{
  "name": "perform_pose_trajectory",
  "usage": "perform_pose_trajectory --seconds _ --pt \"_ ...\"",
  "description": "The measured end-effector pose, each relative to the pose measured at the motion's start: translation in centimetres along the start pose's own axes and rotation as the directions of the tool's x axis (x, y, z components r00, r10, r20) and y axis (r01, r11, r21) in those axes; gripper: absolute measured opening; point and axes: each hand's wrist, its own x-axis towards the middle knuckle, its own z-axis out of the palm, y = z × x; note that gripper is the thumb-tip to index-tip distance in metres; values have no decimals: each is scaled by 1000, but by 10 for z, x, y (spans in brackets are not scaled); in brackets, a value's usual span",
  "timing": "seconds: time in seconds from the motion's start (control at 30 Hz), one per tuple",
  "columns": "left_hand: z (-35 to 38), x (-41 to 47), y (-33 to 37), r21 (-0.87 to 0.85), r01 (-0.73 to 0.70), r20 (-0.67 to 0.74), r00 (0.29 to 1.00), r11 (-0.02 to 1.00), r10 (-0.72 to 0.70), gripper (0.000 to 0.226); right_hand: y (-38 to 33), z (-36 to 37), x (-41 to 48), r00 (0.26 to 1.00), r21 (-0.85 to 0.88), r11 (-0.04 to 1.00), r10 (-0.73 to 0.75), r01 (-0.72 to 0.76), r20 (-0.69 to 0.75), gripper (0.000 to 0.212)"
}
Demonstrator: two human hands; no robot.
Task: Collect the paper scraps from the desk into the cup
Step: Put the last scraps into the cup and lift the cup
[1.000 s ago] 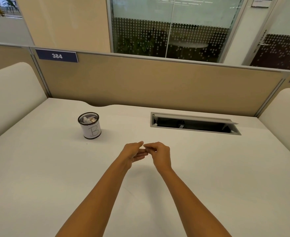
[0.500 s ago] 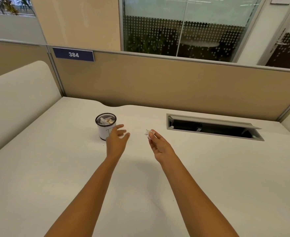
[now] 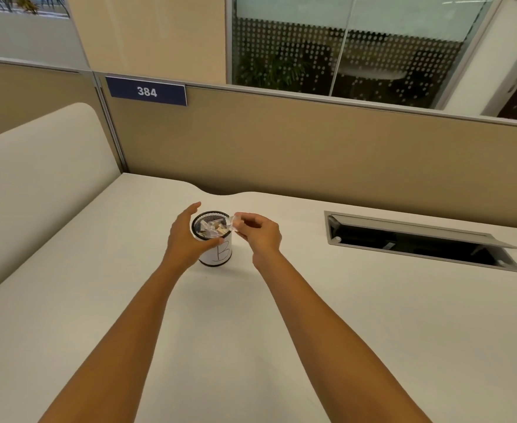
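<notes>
While the right hand [image 3: 258, 232] pinched a scrap [image 3: 232, 223] between thumb and fingertips, it held that scrap at the right edge of the cup's rim, partly over the opening; this position would let the scrap fall inside on release. The left hand [image 3: 187, 238] was curved around the left side of the cup [image 3: 216, 253], fingers spread and thumb across the front wall, apparently to brace the light container against tipping; firm contact could not be confirmed. The cup stood upright on the desk [image 3: 312, 315], well left of the cable hatch [image 3: 419, 239], and already contained several crumpled scraps. No loose scraps were visible elsewhere on the desk, so the task appeared near completion.
</notes>
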Motion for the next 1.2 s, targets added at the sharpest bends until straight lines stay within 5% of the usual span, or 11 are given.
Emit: perform_pose_trajectory --seconds 0.2,0.37,0.43,0.67,0.87,0.97,1.1,1.2 --pt "9 11 -17 -103 -9 96 995 995 19 98 10 39 18 927 -607 718 -364 341 90 12" --pt "15 16 -30 -153 -6 77 997 988 18 96 21 48 31 851 -802 340 -383 491 358 17" --pt "17 18 -34 -160 -9 69 997 987 21 93 24 52 36 843 -813 270 -332 515 424 21" --pt "19 20 -42 -163 -35 68 997 986 47 81 32 53 24 803 -777 215 -247 592 543 27" --pt "18 20 -38 -187 -11 91 995 982 29 95 36 26 6 834 -585 617 -508 526 215 15" --pt "17 19 -38 -162 -6 83 996 987 20 96 72 9 -12 812 -619 546 -502 565 299 17" --pt "15 19 -38 -135 19 107 994 991 -5 91 108 1 -18 802 -735 324 -278 596 529 34" --pt "14 19 -37 -123 16 105 994 992 -3 89 115 3 -19 807 -743 316 -213 590 551 36"
